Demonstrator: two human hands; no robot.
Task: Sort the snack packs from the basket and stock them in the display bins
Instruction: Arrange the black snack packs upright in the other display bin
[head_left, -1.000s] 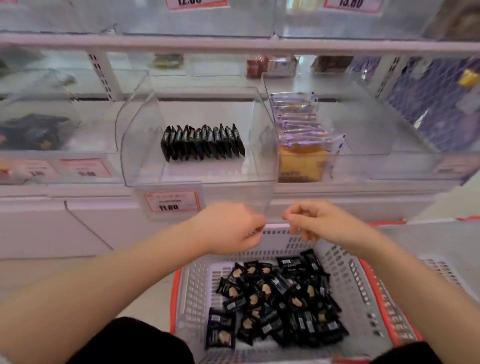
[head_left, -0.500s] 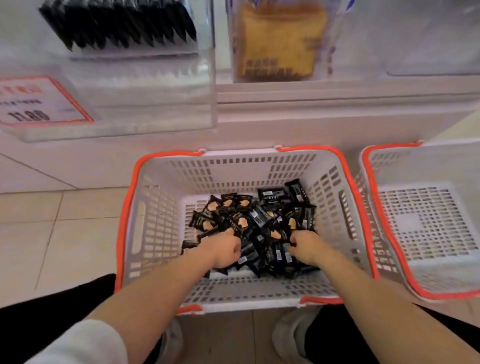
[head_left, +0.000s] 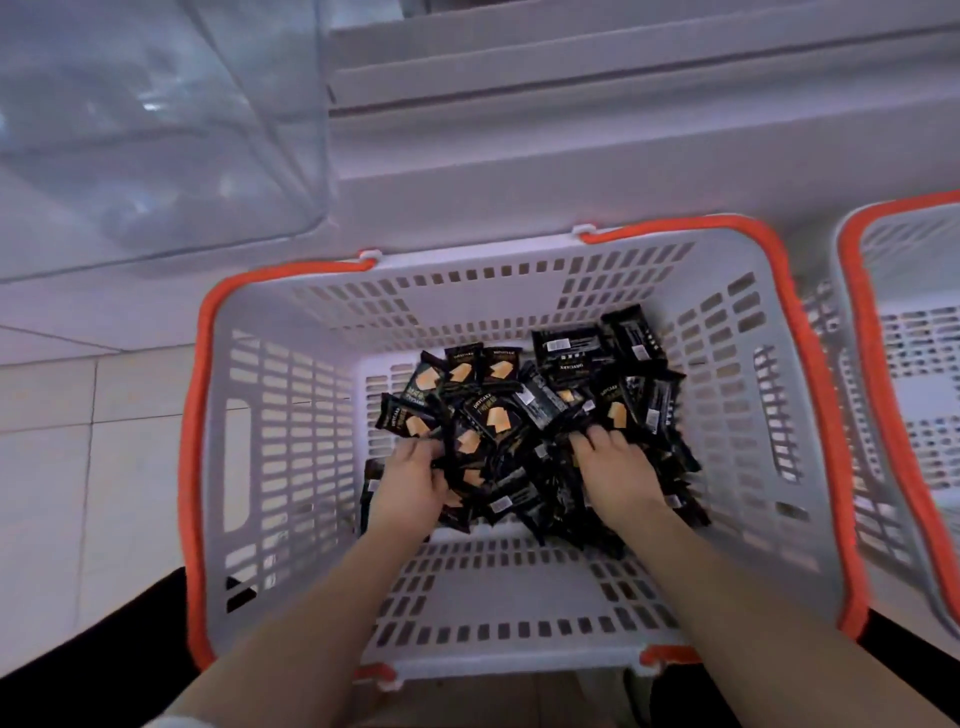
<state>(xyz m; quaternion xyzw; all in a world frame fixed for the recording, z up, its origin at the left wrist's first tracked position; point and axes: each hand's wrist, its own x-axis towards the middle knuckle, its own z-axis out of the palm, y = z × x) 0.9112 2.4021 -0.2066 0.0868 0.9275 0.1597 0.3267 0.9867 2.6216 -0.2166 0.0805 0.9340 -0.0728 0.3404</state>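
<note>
Head view: both hands reach into the basket (head_left: 270, 467), left hand (head_left: 413, 480) gripping snack packs (head_left: 498, 421) heaped against its far-right corner; right hand (head_left: 615, 470) fingers curl into them.

Snack packs (head_left: 524, 415) lie heaped in the basket (head_left: 291, 457), second basket (head_left: 904, 364) just right, display bin (head_left: 156, 130) behind-left.

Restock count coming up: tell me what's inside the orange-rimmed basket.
Inside the basket: a heap of black snack packs, with the left hand and right hand dug in. Lower packs are covered.
</note>
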